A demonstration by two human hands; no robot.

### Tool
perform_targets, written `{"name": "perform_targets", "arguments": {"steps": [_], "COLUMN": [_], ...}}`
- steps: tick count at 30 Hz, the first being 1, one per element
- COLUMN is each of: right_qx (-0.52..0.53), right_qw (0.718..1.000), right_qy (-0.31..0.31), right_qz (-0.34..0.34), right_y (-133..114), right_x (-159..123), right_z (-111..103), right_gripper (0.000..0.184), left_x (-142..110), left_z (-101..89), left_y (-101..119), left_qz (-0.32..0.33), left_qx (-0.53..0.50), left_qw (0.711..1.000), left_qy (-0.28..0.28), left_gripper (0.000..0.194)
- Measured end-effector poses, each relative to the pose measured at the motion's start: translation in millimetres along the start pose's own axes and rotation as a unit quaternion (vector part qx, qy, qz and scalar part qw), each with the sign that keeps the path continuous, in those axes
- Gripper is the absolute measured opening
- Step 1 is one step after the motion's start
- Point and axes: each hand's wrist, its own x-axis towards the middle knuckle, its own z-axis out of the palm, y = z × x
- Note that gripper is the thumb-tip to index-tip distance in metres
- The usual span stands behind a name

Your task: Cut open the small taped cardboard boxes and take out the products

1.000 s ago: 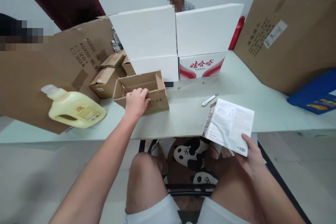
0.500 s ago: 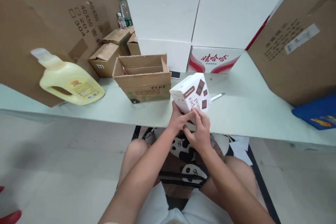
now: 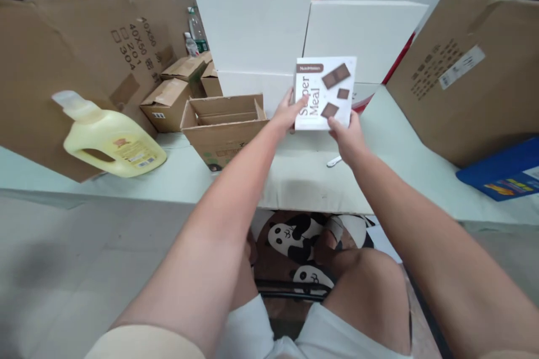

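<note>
A white box point(image 3: 311, 104) printed "Super Meal" with brown chocolate pieces is held up over the table, its front panel facing me. My left hand point(image 3: 288, 112) grips its left side, thumb on the front. At the lower right corner my right hand point(image 3: 347, 133) holds it, thumb on the front and fingers behind. Below the right hand a white-handled tool point(image 3: 334, 161) lies on the table, its far end covered by the hand. Left of the box stands an open cardboard box point(image 3: 223, 137), partly hidden by my left forearm.
A yellow jug point(image 3: 118, 143) leans at the left by a large cardboard panel point(image 3: 76, 56). Small cartons point(image 3: 166, 104) and plastic bottles point(image 3: 196, 31) stand behind. White boxes point(image 3: 256, 28) line the back. A blue package point(image 3: 505, 171) and a brown carton point(image 3: 463, 90) are at the right.
Both hands have carried the white box from the table's front edge upward and away from me. It has turned from tilted to nearly upright, its printed front now in full view.
</note>
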Motion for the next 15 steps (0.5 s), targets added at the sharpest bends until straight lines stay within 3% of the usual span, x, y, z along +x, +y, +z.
{"name": "perform_targets", "arguments": {"steps": [4, 6, 8, 11, 13, 15], "right_qx": [-0.016, 0.002, 0.036, 0.070, 0.051, 0.006], "right_qw": [0.997, 0.997, 0.996, 0.987, 0.974, 0.958], "right_qy": [0.027, 0.030, 0.040, 0.104, 0.186, 0.258], "right_qz": [0.069, 0.073, 0.076, 0.103, 0.115, 0.127], "right_y": [-8, 0, 17, 55, 81, 99], "right_x": [34, 33, 26, 18, 16, 16], "right_z": [20, 20, 6, -46, -95, -144], "right_gripper": [0.058, 0.055, 0.053, 0.048, 0.045, 0.044], "left_x": [33, 30, 16, -24, -55, -80], "left_z": [5.7, 2.9, -2.8, -19.3, -34.9, -50.0], "left_y": [0, -9, -21, -45, -64, -82], "left_qz": [-0.035, -0.030, -0.020, 0.009, 0.010, 0.005], "left_qx": [0.087, 0.098, 0.117, 0.203, 0.252, 0.262], "left_qw": [0.992, 0.991, 0.991, 0.978, 0.968, 0.965], "left_qy": [0.084, 0.086, 0.068, 0.036, -0.007, -0.012], "left_gripper": [0.034, 0.030, 0.030, 0.029, 0.020, 0.014]}}
